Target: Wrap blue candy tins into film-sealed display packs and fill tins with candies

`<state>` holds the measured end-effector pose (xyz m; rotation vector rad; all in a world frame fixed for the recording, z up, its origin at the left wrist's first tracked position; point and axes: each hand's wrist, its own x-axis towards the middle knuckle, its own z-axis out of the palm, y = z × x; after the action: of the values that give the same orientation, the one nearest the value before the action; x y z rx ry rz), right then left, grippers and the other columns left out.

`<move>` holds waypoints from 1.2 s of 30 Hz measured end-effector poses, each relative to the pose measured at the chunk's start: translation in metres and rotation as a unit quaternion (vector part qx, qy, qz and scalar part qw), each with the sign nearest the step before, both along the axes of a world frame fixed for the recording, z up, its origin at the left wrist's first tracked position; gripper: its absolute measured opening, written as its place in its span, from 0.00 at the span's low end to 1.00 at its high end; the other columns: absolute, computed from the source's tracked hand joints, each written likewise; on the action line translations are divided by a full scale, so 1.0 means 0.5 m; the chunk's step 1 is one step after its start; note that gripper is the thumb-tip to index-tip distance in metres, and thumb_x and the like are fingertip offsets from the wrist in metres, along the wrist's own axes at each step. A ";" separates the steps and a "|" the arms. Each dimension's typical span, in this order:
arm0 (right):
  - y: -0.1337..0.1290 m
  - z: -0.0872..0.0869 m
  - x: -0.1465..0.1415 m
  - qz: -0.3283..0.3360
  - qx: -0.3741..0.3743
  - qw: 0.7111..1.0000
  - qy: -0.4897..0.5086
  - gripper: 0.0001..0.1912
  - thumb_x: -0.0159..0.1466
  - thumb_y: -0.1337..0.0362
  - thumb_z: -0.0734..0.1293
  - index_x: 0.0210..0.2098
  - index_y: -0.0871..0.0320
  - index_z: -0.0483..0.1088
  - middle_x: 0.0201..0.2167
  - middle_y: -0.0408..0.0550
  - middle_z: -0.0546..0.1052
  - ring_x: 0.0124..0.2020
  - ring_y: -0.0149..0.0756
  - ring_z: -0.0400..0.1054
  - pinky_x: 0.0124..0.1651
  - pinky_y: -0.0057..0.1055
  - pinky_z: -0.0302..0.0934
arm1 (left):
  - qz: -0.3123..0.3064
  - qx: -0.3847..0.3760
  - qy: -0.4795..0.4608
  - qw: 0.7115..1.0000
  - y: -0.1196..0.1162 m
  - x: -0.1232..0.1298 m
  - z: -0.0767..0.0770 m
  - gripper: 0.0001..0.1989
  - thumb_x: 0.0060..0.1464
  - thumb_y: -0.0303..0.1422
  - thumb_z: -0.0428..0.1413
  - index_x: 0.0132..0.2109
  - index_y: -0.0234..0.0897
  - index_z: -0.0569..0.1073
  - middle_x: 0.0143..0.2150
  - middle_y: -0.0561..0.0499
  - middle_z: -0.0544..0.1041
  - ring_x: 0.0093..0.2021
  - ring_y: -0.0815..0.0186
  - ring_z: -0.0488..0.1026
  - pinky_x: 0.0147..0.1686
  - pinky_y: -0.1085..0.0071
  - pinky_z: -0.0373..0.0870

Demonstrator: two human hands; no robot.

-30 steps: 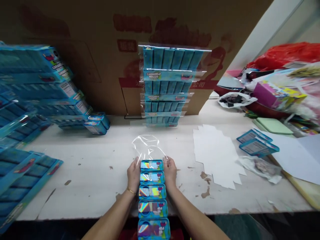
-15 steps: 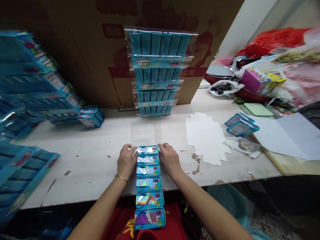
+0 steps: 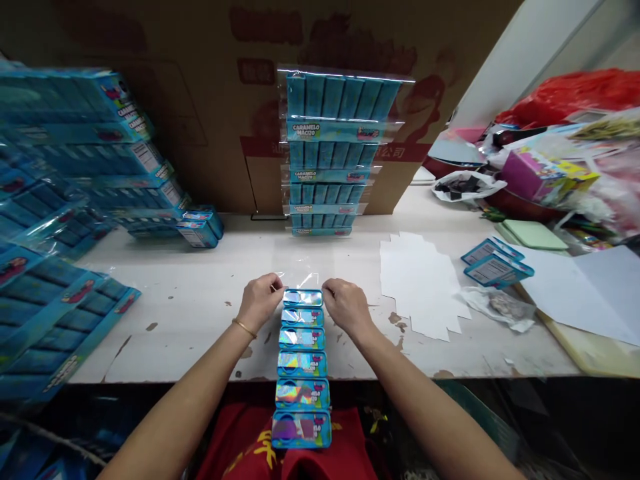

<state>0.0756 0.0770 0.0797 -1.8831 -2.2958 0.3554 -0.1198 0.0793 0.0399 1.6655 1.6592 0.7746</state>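
At the far left, piles of film-wrapped blue packs [image 3: 75, 153] run out past the view's border; they overlap too much to count. Two loose blue boxes [image 3: 200, 230] stand just beside them, in front of the brown carton [image 3: 215, 187]. A broad stretch of white tabletop [image 3: 200, 280] runs from the packs to the left forearm, giving that arm side room.

The left hand [image 3: 261, 301] has thumb and fingers pinched on the clear film [image 3: 303, 275], at the far left corner of the row of boxes [image 3: 303, 364]. The row holds six, side by side in a line toward the person — four over the tabletop, the nearest two past its front edge, above a red garment [image 3: 230, 440]. Beyond the row, well apart, one upright stack [image 3: 325, 177] stands before the carton: four tiers, six boxes in the top one.

The right hand [image 3: 347, 305] pinches the film at the far right corner. A narrower strip separates it from the stepped-edge white paper [image 3: 420, 283]. Farther right come two tilted blue cartons [image 3: 495, 263], one small clear bag [image 3: 500, 307] and one folded white sheet [image 3: 600, 287] — then a heap of bags [image 3: 575, 93], number unclear, closes off the back corner.
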 end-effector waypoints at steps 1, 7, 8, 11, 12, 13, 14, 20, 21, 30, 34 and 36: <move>-0.009 -0.004 0.000 0.008 0.028 1.000 -0.006 0.12 0.60 0.69 0.57 0.27 0.57 0.70 0.27 0.45 0.73 0.27 0.31 0.65 0.26 0.26 0.46 | 0.003 0.026 0.003 1.000 -0.004 0.001 0.003 0.05 0.46 0.32 0.52 0.25 0.37 0.68 0.24 0.54 0.69 0.26 0.70 0.65 0.29 0.74 0.60; -0.038 -0.036 0.012 0.096 0.204 0.973 -0.049 0.11 0.62 0.71 0.55 0.32 0.59 0.69 0.25 0.46 0.71 0.26 0.30 0.62 0.29 0.28 0.48 | 0.006 0.148 0.015 0.989 -0.029 0.011 -0.001 0.07 0.52 0.31 0.49 0.27 0.37 0.67 0.28 0.51 0.69 0.30 0.69 0.67 0.32 0.73 0.63; -0.042 -0.040 0.016 0.109 0.229 0.966 -0.052 0.11 0.62 0.71 0.56 0.35 0.60 0.69 0.25 0.47 0.71 0.26 0.31 0.61 0.29 0.28 0.49 | 0.005 0.173 0.026 0.985 -0.037 0.012 -0.003 0.06 0.52 0.30 0.49 0.28 0.37 0.67 0.29 0.50 0.70 0.31 0.68 0.67 0.33 0.72 0.63; -0.066 -0.051 0.029 0.140 0.279 0.950 -0.030 0.11 0.61 0.71 0.58 0.42 0.61 0.67 0.28 0.48 0.73 0.28 0.32 0.62 0.32 0.29 0.52 | 0.006 0.231 0.048 0.972 -0.073 0.009 -0.010 0.04 0.51 0.26 0.50 0.30 0.37 0.67 0.32 0.48 0.71 0.35 0.66 0.69 0.36 0.71 0.65; -0.077 -0.056 0.033 0.154 0.287 0.945 -0.016 0.12 0.61 0.72 0.59 0.43 0.61 0.67 0.29 0.49 0.73 0.29 0.32 0.63 0.32 0.30 0.53 | 0.004 0.242 0.053 0.969 -0.087 0.007 -0.014 0.03 0.51 0.26 0.50 0.31 0.38 0.67 0.33 0.48 0.71 0.36 0.67 0.69 0.37 0.72 0.65; -0.089 -0.061 0.035 0.171 0.293 0.941 0.000 0.12 0.60 0.72 0.60 0.43 0.60 0.66 0.31 0.50 0.73 0.30 0.33 0.64 0.33 0.31 0.54 | 0.001 0.250 0.059 0.966 -0.100 0.006 -0.019 0.04 0.50 0.25 0.51 0.32 0.38 0.67 0.33 0.49 0.71 0.35 0.67 0.69 0.37 0.72 0.66; -0.100 -0.068 0.036 0.186 0.295 0.937 0.017 0.12 0.60 0.72 0.60 0.43 0.60 0.66 0.33 0.50 0.73 0.32 0.34 0.64 0.34 0.31 0.55 | 0.000 0.254 0.063 0.965 -0.112 0.006 -0.025 0.04 0.50 0.25 0.51 0.32 0.38 0.67 0.34 0.49 0.71 0.35 0.68 0.69 0.36 0.73 0.66; -0.122 -0.107 0.014 0.012 0.177 0.983 0.053 0.08 0.62 0.68 0.56 0.37 0.61 0.65 0.28 0.50 0.70 0.31 0.36 0.63 0.35 0.31 0.56 | 0.047 0.179 0.080 0.980 -0.128 0.013 -0.075 0.03 0.54 0.29 0.48 0.32 0.38 0.62 0.28 0.52 0.65 0.29 0.69 0.66 0.30 0.74 0.63; -0.120 -0.111 0.010 -0.018 0.140 0.989 0.042 0.08 0.61 0.67 0.56 0.36 0.61 0.65 0.28 0.49 0.70 0.31 0.36 0.63 0.34 0.31 0.56 | 0.063 0.152 0.089 0.982 -0.125 0.013 -0.081 0.03 0.54 0.30 0.48 0.32 0.38 0.62 0.28 0.53 0.64 0.27 0.70 0.65 0.29 0.74 0.62; -0.111 -0.152 0.015 -0.072 0.074 0.994 0.023 0.14 0.62 0.67 0.55 0.21 0.57 0.62 0.21 0.45 0.68 0.26 0.31 0.61 0.29 0.27 0.49 | -0.014 -0.018 0.255 0.967 -0.122 0.005 -0.099 0.17 0.59 0.35 0.39 0.26 0.36 0.65 0.26 0.51 0.70 0.27 0.68 0.67 0.27 0.73 0.56; -0.124 -0.150 0.016 -0.007 0.098 0.995 0.017 0.14 0.61 0.69 0.54 0.20 0.58 0.61 0.20 0.45 0.67 0.25 0.32 0.59 0.30 0.28 0.48 | -0.082 -0.026 0.287 0.954 -0.136 0.005 -0.094 0.16 0.59 0.33 0.39 0.29 0.35 0.67 0.28 0.49 0.72 0.27 0.68 0.69 0.25 0.73 0.56; -0.148 -0.139 0.018 0.029 0.100 0.994 0.026 0.14 0.61 0.70 0.55 0.20 0.58 0.60 0.20 0.45 0.66 0.25 0.32 0.57 0.30 0.29 0.48 | -0.114 -0.011 0.300 0.947 -0.158 -0.001 -0.089 0.16 0.59 0.32 0.40 0.29 0.35 0.67 0.27 0.49 0.71 0.27 0.68 0.69 0.24 0.73 0.57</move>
<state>0.0845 0.0029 0.0101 -1.6959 -2.2612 0.1695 -0.1203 0.0003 -0.0046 2.1700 1.7970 0.1296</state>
